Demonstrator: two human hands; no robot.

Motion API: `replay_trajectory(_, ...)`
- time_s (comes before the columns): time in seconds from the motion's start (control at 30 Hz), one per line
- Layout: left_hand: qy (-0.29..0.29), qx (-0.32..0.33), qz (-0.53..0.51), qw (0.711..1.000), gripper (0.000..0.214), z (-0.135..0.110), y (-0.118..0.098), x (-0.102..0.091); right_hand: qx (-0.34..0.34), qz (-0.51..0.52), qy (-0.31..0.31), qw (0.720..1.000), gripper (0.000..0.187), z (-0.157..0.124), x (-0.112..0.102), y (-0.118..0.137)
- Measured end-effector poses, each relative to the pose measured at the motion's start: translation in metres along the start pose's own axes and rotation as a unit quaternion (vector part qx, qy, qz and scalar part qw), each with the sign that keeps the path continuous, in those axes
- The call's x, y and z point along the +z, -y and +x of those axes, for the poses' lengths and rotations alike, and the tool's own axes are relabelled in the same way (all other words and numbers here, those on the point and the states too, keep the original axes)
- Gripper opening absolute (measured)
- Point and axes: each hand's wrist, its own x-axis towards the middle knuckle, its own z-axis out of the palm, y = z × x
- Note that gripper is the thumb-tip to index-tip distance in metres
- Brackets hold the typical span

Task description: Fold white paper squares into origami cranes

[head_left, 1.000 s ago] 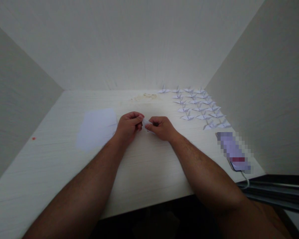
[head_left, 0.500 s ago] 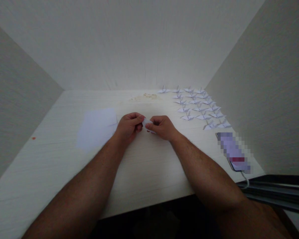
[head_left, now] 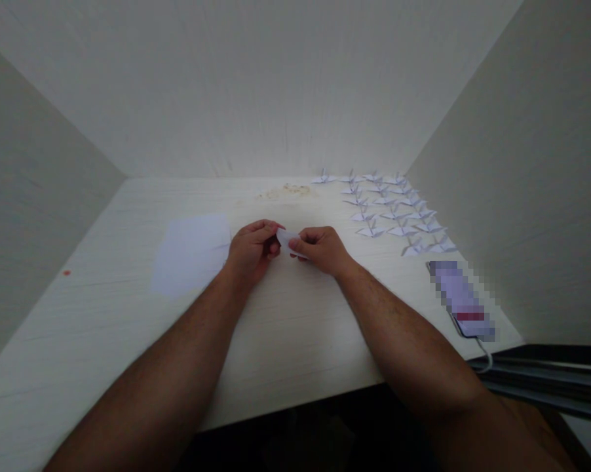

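A small piece of folded white paper [head_left: 285, 240] is held between my two hands above the middle of the table. My left hand [head_left: 253, 249] pinches its left end between thumb and fingers. On the other side, my right hand [head_left: 322, 249] grips the paper with the thumb on top and the fingers curled beneath. The finer folds are too small to make out, and part of the paper is hidden by the right thumb. Left of my left hand lie flat white paper sheets [head_left: 192, 252].
Several white paper cranes [head_left: 371, 231] stand in rows at the back right. A phone [head_left: 460, 298], its screen blurred out, lies at the right edge with a white cable [head_left: 487, 359]. Pale walls [head_left: 276, 85] enclose the white table [head_left: 295, 341]. Brownish marks [head_left: 295, 190] show near the back.
My left hand has shifted slightly left, and more of the folded paper shows between the hands. My right hand stays nearly in place.
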Motion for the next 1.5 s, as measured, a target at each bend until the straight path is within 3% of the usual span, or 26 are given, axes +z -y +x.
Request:
replay_trajectory(0.17, -0.044, 0.031, -0.009, 0.999, 0.008, 0.003, 0.001, 0.000, 0.004, 0.003, -0.012, 1.000, 0.035, 0.002, 0.001, -0.004)
replay_trajectory(0.37, -0.050, 0.047, 0.006, 0.998, 0.011, 0.003, 0.003, 0.000, -0.004, -0.003, -0.029, 1.000, 0.027, 0.002, 0.002, -0.003)
replay_trajectory(0.63, 0.047, 0.063, 0.119, 0.990, 0.029, 0.001, 0.012, -0.002, -0.001, -0.007, -0.093, 0.996, 0.026, 0.004, 0.002, -0.001)
replay_trajectory(0.93, 0.027, 0.014, 0.062, 0.998, 0.032, 0.000, 0.008, 0.000, -0.014, 0.011, -0.050, 0.999, 0.031, 0.004, 0.001, -0.001)
replay_trajectory(1.1, 0.003, 0.033, 0.069, 0.997, 0.027, 0.002, 0.009, 0.000, 0.004, 0.014, -0.053, 0.998, 0.039, 0.004, 0.001, -0.002)
replay_trajectory(1.5, -0.034, 0.071, 0.095, 0.992, 0.025, 0.006, 0.014, -0.002, -0.020, -0.101, -0.084, 0.991, 0.024, 0.005, 0.004, -0.003)
